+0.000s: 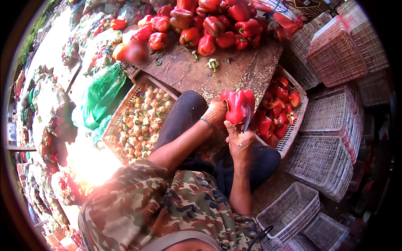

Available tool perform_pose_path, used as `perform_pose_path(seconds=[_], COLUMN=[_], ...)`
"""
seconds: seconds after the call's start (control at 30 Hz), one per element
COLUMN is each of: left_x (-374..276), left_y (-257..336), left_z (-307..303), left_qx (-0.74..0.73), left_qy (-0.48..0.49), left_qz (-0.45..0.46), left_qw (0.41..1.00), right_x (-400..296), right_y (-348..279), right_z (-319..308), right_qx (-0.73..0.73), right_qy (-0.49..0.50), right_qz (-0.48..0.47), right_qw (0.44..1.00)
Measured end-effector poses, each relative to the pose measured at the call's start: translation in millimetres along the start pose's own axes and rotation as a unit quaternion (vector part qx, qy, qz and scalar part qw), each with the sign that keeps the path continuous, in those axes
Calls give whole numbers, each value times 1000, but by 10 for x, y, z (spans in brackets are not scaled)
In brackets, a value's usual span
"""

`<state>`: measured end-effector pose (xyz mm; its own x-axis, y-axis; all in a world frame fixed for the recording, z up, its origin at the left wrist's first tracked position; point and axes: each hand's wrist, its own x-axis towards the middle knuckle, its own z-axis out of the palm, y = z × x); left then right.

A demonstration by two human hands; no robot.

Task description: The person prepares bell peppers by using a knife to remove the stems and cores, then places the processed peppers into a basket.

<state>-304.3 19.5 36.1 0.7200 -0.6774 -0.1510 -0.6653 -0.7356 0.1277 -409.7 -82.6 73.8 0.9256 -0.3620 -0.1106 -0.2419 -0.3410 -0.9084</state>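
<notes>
A whole red bell pepper (pixel 236 105) is held above the near edge of the wooden board. My left hand (pixel 216 113), in an orange knitted glove, grips it from the left. In my bare right hand (pixel 241 142) is a knife (pixel 247 117), its curved blade against the pepper's near right side. How far the blade has entered cannot be told. Many whole red peppers (pixel 215 26) are heaped at the far side of the board. Cut red pepper pieces (pixel 276 116) lie in a crate at the right. A cut-off green stem and core (pixel 213 64) rests on the board.
The board (pixel 191 73) is strewn with seeds. At the left, a crate (pixel 108 125) holds pepper cores (pixel 141 122). Stacked plastic crates (pixel 320 160) stand at the right, with more (pixel 289 210) nearer. Green netting (pixel 102 94) and filled mesh sacks (pixel 50 109) lie at the left.
</notes>
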Motion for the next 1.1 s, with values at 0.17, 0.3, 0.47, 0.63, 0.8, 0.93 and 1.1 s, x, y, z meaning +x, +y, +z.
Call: perform_pose_path(seconds=[0.17,0.3,0.47,0.63,0.8,0.93,1.1], left_x=[70,158,224,200,188,-98,44], left_y=[102,-126,-463,-260,83,352,336], left_z=[-22,152,151,-262,-183,-243,-24], left_qx=[-29,-68,-578,-598,-780,-545,-674], left_qy=[-32,74,175,45,135,239,206], left_qz=[26,-47,59,-32,-125,-124,-35], left_qw=[999,994,795,800,598,794,708], right_x=[91,-57,-79,376,407,330,337], right_y=[618,648,710,184,388,366,307], right_z=[235,134,-298,-420,-286,-216,-233], right_qx=[-59,-65,148,247,347,213,153], right_qy=[75,-16,-18,-61,-19,31,40], right_qz=[-89,-19,-25,-84,-128,-142,-158], right_qw=[991,998,988,964,929,966,975])
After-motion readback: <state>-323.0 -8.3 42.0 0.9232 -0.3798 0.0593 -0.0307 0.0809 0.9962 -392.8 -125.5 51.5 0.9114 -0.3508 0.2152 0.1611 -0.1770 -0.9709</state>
